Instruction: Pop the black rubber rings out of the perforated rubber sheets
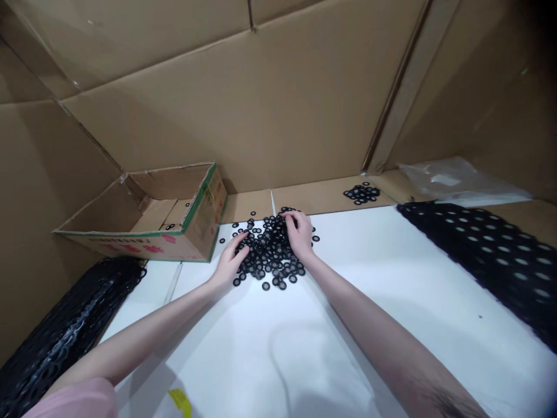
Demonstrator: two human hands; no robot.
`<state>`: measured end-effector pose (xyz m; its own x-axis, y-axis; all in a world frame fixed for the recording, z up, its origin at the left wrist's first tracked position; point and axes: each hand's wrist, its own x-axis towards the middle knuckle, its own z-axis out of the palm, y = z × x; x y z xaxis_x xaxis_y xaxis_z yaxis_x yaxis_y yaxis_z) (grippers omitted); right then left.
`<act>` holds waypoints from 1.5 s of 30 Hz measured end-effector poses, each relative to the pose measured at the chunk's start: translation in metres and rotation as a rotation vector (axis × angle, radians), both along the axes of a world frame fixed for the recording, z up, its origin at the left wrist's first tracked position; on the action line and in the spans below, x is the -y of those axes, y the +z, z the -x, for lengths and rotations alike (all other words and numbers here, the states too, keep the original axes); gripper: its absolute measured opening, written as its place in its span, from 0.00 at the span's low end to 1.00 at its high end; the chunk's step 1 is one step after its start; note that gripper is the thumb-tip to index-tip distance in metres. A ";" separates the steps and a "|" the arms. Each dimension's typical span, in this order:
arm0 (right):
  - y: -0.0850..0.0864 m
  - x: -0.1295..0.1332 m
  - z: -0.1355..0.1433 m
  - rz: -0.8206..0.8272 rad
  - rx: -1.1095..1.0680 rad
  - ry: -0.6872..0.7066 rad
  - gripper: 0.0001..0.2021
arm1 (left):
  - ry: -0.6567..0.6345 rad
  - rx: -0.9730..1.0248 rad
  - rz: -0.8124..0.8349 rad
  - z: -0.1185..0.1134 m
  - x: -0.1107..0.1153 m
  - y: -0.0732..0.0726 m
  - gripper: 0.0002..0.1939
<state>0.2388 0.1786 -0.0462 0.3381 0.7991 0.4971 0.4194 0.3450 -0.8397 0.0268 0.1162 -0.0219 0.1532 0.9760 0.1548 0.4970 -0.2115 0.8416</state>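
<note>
A loose pile of small black rings, like washers or gaskets (270, 252), lies on the white tabletop (243, 348) in front of me. At the pile's left edge rests my left hand (228, 262), its thumb and fingers apart and curved against the outer rings. Across from it, my right hand (300, 234) cups the upper right side of the heap. Its fingers bend over the rings, with a gap between thumb and fingertips. Neither hand visibly lifts a ring.
An open cardboard box (202, 235) with a few rings inside stands at left, beside a bundle of shiny black rings (65, 325). A smaller ring pile (362, 193), a clear plastic bag (461, 179) and rows of black rings (487, 249) lie right. Cardboard walls (282, 110) enclose the back.
</note>
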 end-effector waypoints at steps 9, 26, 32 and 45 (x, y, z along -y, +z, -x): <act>0.000 -0.001 -0.001 -0.004 0.002 0.005 0.13 | 0.056 -0.118 -0.151 0.000 -0.018 0.005 0.23; 0.000 -0.001 0.000 -0.017 -0.005 0.009 0.13 | -0.288 -0.622 -0.034 -0.019 -0.002 0.010 0.61; 0.001 -0.001 0.000 -0.009 -0.009 0.007 0.13 | -0.277 -0.679 -0.140 -0.025 0.004 0.011 0.54; 0.000 -0.001 -0.001 -0.003 0.004 0.012 0.13 | -0.397 -0.695 -0.364 -0.030 0.014 0.011 0.24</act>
